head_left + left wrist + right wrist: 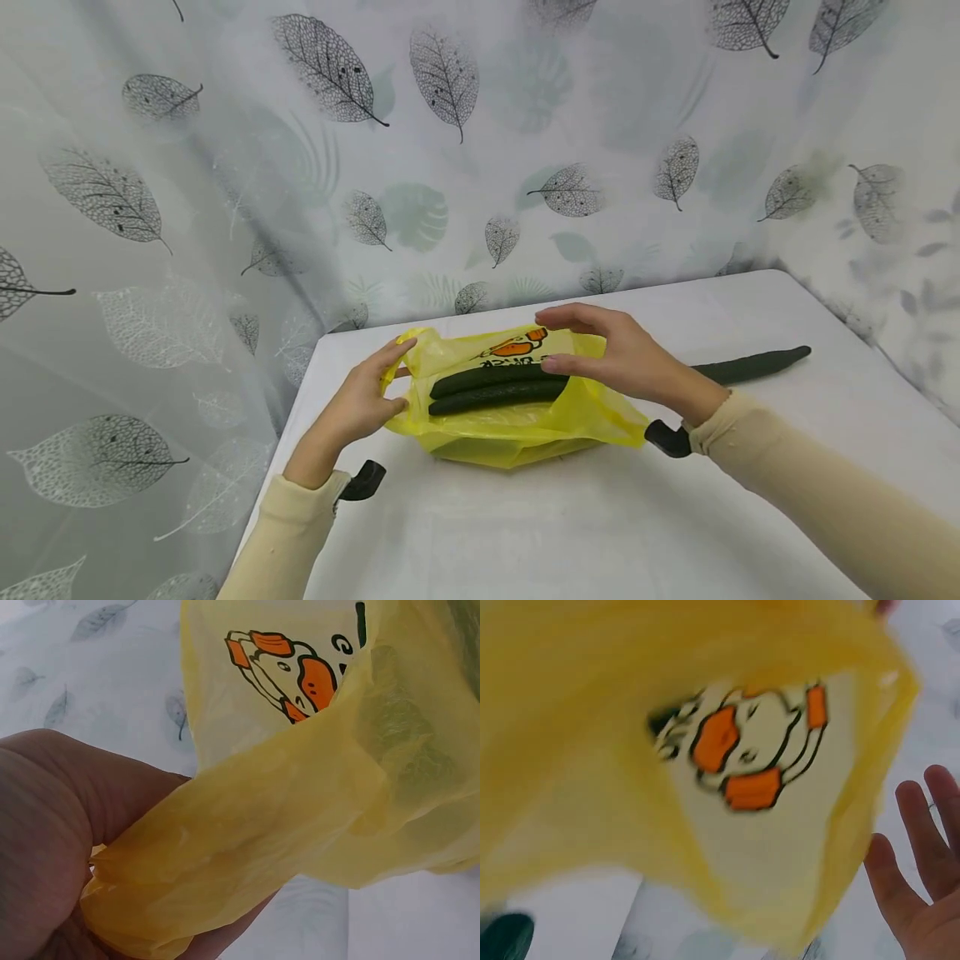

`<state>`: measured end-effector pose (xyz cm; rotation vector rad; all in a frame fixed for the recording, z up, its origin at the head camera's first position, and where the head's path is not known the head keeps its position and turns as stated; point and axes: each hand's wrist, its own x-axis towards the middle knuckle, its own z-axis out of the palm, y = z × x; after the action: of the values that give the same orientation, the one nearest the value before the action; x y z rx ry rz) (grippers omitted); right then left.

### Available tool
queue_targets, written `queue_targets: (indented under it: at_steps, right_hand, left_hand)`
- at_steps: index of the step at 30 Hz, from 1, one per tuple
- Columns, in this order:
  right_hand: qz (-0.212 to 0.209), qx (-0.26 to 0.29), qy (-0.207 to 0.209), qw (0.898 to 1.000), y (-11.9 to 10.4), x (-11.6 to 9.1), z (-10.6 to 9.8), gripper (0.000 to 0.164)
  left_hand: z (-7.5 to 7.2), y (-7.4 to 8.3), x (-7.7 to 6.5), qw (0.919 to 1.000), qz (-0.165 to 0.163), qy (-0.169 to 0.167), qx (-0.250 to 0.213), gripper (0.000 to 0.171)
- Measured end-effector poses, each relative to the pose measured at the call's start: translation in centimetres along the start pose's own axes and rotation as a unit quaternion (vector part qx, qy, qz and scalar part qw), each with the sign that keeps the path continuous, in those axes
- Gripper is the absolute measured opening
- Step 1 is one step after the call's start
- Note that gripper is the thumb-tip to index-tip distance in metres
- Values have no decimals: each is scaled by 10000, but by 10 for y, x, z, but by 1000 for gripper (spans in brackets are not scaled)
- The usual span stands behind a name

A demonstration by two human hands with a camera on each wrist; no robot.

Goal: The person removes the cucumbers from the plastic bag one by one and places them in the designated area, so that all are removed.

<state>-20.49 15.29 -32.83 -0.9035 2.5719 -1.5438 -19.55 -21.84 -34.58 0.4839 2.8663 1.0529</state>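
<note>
Sleeve (817, 483) | yellow bag (487, 451) between left hand (363, 402) and right hand (630, 354) | cucumbers (491, 395) inside

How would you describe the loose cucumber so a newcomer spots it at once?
On the white table, find the yellow bag. Look to its right, past the person's right arm: a long, dark-green cucumber shows there, lying flat. Unlike the two cucumbers inside the bag, it lies outside, on its own.

translucent yellow plastic bag (495, 451), orange-and-black cartoon print on its far wall, mouth gaping, sides creased, two slender dark green cucumbers (498, 397) lying side by side inside
</note>
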Motion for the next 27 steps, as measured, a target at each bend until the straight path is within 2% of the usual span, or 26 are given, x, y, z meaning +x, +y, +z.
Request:
queue_targets:
  at_steps: [4,7,10,14,16,18,20,22,24,27]
  right_hand:
    - [-278,839,-53,9961,-13,11,13,54]
    - [-362,1681,-59,9851,-20,19,20,51]
    - [-308,2623,-56,9645,-25,25,26,48]
    - [-138,3714,-47,9284,-28,32,35,46]
    - [-18,4059,-21,9139,-28,35,40,47]
    - [180,4238,23,9056,-27,37,46,46]
    - [411,4269,63,9034,-23,39,53,45]
    - [661,4144,79,9076,-18,41,61,43]
    - [922,3903,64,9160,-11,42,69,42]
    - [1230,3353,12,9340,1,41,82,43]
  left_hand:
    - [0,0,0,10000,-7,-91,14,92]
    - [1,-1,-1,9999,24,-139,25,93]
    - [1,-1,-1,9998,73,-156,42,94]
    - [0,-2,-1,9998,93,-159,70,93]
    - [0,-2,-2,9998,78,-158,75,94]
    - [0,-1,-2,9998,71,-154,101,94]
    - [-1,-1,-2,9998,80,-148,107,94]
    - [-1,0,-2,9998,97,-143,102,94]
    - [0,0,-2,9998,111,-145,94,94]
    - [0,1,-2,9998,118,-149,117,94]
